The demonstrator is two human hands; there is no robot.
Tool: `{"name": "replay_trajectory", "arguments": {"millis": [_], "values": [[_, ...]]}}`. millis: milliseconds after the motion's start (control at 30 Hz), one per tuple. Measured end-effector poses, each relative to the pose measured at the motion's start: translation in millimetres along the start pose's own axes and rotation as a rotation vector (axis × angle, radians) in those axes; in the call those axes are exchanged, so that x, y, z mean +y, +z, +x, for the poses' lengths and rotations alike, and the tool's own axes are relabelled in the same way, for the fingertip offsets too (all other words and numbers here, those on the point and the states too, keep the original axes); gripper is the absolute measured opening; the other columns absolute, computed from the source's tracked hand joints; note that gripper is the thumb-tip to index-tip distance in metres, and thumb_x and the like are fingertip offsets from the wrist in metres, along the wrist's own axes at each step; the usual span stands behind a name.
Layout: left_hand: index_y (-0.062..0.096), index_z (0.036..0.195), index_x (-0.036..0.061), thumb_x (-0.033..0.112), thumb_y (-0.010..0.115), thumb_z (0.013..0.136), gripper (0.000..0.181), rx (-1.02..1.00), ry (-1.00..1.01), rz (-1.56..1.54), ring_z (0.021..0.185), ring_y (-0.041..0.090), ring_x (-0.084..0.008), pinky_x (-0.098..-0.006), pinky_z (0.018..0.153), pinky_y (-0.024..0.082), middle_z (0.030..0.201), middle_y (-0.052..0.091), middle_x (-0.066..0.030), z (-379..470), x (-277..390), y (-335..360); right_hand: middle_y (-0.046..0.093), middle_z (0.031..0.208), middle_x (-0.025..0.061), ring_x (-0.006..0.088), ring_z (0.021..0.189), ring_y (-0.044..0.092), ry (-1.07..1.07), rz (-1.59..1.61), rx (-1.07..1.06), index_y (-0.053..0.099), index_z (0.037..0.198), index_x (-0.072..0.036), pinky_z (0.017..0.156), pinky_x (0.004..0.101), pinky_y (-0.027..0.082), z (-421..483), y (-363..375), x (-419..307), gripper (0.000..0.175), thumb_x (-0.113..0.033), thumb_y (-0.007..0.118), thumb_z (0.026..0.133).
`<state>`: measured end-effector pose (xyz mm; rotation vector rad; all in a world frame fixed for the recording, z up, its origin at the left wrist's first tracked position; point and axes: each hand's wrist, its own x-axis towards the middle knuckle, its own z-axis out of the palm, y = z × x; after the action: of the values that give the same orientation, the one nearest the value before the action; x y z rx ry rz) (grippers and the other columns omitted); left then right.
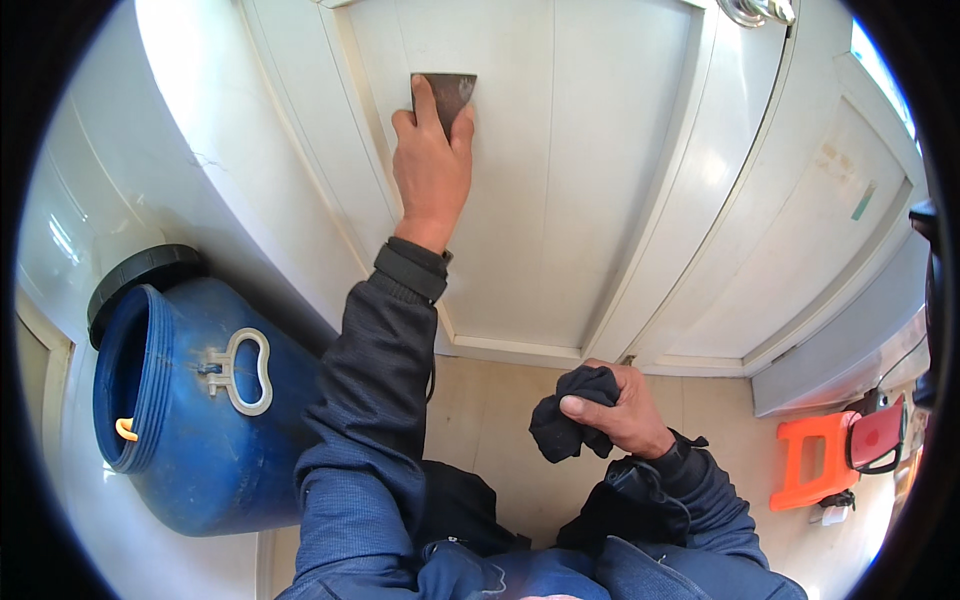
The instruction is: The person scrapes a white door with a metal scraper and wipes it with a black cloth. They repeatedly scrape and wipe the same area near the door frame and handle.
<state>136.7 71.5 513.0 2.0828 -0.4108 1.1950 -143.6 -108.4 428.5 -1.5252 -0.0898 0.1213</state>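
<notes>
My left hand (433, 161) reaches up to the white panelled door (615, 172) and grips a dark, wide-bladed scraper (452, 97). One finger lies along the blade's left side, and its straight edge meets the door panel; any handle is hidden in my palm. Lower down on the right, my right hand (626, 412) holds a bunched black cloth (574, 412) above the floor, with the thumb pressed over it.
Left of me stands a blue plastic drum (232, 457), uncapped, with a black lid (142, 274) behind it and an orange hook-shaped end showing inside. A metal door handle (757, 10) is at the top. An orange plastic stool (814, 457) stands on the tan floor (510, 442) at right.
</notes>
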Motion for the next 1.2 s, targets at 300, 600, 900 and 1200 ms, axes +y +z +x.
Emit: {"name": "replay_trajectory", "arguments": {"millis": [300,600,900,1200], "values": [[0.038,0.155,-0.0010,0.039,0.063,0.101,0.071,0.105,0.145,0.064,0.080,0.066,-0.0439,-0.0493,0.072,0.056,0.106,0.056,-0.0281,28,-3,-4,0.067,0.077,0.0007,0.0063,0.065,0.059,-0.009,0.036,-0.034,0.072,0.100,0.001,0.053,0.0232,0.047,-1,3,0,0.029,-0.026,0.081,0.094],[0.041,0.151,-0.0027,0.040,0.062,0.101,0.069,0.162,0.135,0.049,0.081,0.067,-0.0462,-0.0487,0.072,0.058,0.103,0.055,-0.0292,69,5,-6,0.067,0.078,0.0009,0.0062,0.066,0.059,-0.035,0.042,-0.035,0.072,0.101,0.001,0.053,0.0234,0.048,1,4,3,0.029,-0.026,0.081,0.094],[0.039,0.154,-0.0033,0.039,0.063,0.101,0.072,0.124,0.160,0.031,0.080,0.068,-0.0422,-0.0470,0.071,0.058,0.106,0.057,-0.0296,61,11,-12,0.068,0.080,0.0019,0.0072,0.069,0.062,-0.047,0.055,-0.036,0.072,0.100,0.002,0.056,0.0239,0.049,1,4,3,0.027,-0.023,0.080,0.095],[0.042,0.153,-0.0040,0.041,0.063,0.100,0.072,0.126,0.119,0.059,0.089,0.065,-0.0433,-0.0473,0.078,0.055,0.107,0.058,-0.0279,43,11,-16,0.067,0.080,0.0009,0.0069,0.067,0.060,-0.030,0.034,-0.027,0.072,0.101,0.001,0.054,0.0242,0.049,3,-2,6,0.029,-0.025,0.081,0.093]]}}
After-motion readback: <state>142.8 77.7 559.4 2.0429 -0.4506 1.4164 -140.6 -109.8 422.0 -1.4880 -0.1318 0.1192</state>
